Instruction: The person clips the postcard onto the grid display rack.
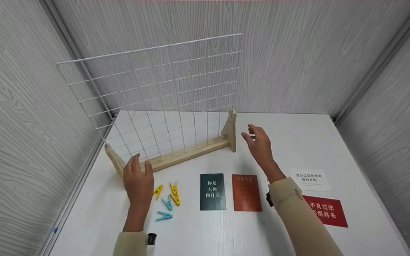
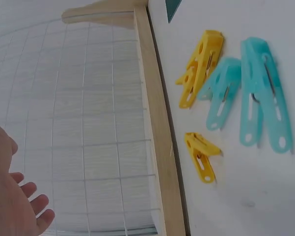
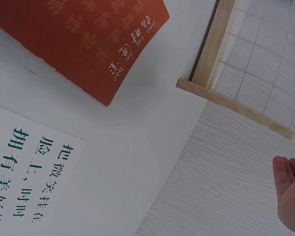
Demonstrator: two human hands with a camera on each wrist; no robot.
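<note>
A white wire grid (image 1: 176, 81) stands upright in a wooden base (image 1: 190, 153) with a foot at each end, set at a slant on the table. My left hand (image 1: 139, 181) is by the left foot, fingers loosely bent, with nothing in its grasp; the head view does not show whether it touches the wood. To the right of the right foot (image 1: 232, 131), my right hand (image 1: 260, 144) hovers apart from it, fingers slightly bent and holding nothing. Beside the left hand lie two yellow clothespins (image 2: 202, 69) and two teal clothespins (image 2: 265, 93).
A dark green card (image 1: 213, 201) and an orange-red card (image 1: 246, 195) lie in front of the base. Farther right are a white card (image 1: 315, 183) and a red card (image 1: 329, 215); another white card (image 3: 34, 167) is mostly hidden by my right arm in the head view. Grey wood-grain walls (image 1: 297, 53) surround the table.
</note>
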